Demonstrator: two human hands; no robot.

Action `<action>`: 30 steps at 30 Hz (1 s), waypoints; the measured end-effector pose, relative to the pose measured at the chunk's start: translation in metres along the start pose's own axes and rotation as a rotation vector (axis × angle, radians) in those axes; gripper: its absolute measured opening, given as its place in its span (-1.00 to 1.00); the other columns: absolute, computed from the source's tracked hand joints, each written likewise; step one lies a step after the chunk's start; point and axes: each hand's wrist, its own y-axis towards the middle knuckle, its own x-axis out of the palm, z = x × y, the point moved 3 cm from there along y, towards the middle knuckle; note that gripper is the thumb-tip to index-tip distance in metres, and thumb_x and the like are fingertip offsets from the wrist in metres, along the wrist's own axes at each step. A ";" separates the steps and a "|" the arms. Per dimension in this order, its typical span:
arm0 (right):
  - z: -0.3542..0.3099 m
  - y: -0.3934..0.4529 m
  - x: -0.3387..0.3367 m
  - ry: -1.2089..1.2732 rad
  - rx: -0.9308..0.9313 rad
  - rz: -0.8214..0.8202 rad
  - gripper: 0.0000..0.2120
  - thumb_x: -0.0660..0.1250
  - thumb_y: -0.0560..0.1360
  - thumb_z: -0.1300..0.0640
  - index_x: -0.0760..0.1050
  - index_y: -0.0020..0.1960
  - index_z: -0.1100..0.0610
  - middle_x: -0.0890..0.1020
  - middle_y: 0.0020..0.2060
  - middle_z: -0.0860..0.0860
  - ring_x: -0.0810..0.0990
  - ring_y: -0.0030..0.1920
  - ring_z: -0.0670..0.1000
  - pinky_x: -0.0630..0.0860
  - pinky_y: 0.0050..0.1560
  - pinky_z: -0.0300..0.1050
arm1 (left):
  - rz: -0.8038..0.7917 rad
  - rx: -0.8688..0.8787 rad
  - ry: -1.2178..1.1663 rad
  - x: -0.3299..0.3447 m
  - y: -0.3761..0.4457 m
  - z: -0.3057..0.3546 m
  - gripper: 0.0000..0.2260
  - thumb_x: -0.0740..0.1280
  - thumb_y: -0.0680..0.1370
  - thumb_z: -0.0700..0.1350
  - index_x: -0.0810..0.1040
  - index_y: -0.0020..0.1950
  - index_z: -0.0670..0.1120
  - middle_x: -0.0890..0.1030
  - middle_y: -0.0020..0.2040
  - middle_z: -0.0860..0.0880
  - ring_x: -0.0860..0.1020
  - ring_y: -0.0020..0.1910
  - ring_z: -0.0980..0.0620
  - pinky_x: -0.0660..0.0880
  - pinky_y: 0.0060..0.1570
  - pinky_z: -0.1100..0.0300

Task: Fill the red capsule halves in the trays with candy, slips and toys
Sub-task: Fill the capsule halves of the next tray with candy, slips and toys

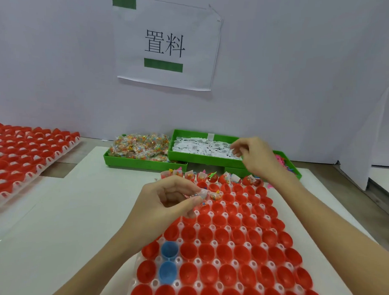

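Near tray (209,263): far row of red capsule halves (224,234) filled; remainder judged empty. Candy packet (201,195) pinched by left hand (168,199) fingers over second row. Right hand (254,155) fingers loosely curled over slips bin (188,157), contents unclear.

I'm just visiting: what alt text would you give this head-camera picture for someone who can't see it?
A person's left hand pinches a small candy packet over a tray of red capsule halves, while the right hand reaches into a green bin of paper slips. Only the far row of halves is filled; two blue halves sit near the front.
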 end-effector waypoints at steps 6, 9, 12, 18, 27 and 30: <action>0.001 0.049 0.031 -0.195 -0.031 -0.222 -0.78 0.44 0.56 0.08 0.69 0.12 0.19 0.70 0.12 0.13 0.65 0.09 0.08 0.55 0.10 -0.09 | 0.038 -0.005 -0.001 -0.007 0.002 0.001 -0.86 0.56 0.45 -0.08 0.73 -0.01 -0.02 0.73 -0.18 -0.11 0.71 -0.30 -0.09 0.64 -0.19 0.21; 0.005 0.060 0.033 -0.185 0.035 -0.250 -0.78 0.51 0.51 0.06 0.68 0.06 0.18 0.66 0.18 0.14 0.61 0.21 0.14 0.50 0.16 -0.04 | 0.040 -0.012 -0.005 -0.008 0.003 0.001 -0.87 0.56 0.45 -0.09 0.73 -0.02 -0.02 0.73 -0.18 -0.10 0.70 -0.30 -0.09 0.64 -0.19 0.20; 0.011 0.066 0.034 -0.135 0.112 -0.283 -0.75 0.52 0.51 0.09 0.67 0.11 0.20 0.63 0.25 0.16 0.57 0.26 0.16 0.47 0.21 -0.05 | 0.034 -0.019 0.003 -0.008 0.004 0.000 -0.86 0.55 0.45 -0.09 0.72 -0.01 -0.04 0.73 -0.17 -0.08 0.70 -0.30 -0.10 0.65 -0.19 0.18; 0.017 0.064 0.033 -0.043 0.115 -0.215 -0.79 0.49 0.53 0.11 0.67 0.11 0.20 0.68 0.12 0.11 0.57 -0.01 -0.01 0.46 0.03 -0.11 | 0.035 -0.032 0.016 -0.010 0.004 -0.002 -0.85 0.56 0.46 -0.08 0.72 -0.01 -0.05 0.74 -0.14 -0.07 0.71 -0.30 -0.10 0.66 -0.19 0.18; 0.018 0.053 0.028 0.023 0.021 0.027 -0.86 0.42 0.58 0.16 0.71 0.07 0.19 0.73 -0.02 0.06 0.61 -0.04 -0.03 0.48 0.01 -0.18 | 0.079 -0.070 0.028 -0.016 0.006 -0.006 -0.76 0.54 0.48 -0.14 0.70 0.13 0.06 0.74 -0.08 -0.07 0.73 -0.21 -0.07 0.66 -0.10 0.20; 0.019 0.049 0.026 0.002 -0.006 0.071 -0.85 0.42 0.58 0.14 0.69 0.06 0.20 0.73 -0.04 0.10 0.63 -0.04 0.01 0.56 0.04 -0.10 | 0.092 -0.091 0.067 -0.017 0.006 -0.009 -0.78 0.53 0.51 -0.17 0.73 0.10 0.08 0.75 -0.05 -0.01 0.73 -0.13 -0.01 0.66 -0.02 0.21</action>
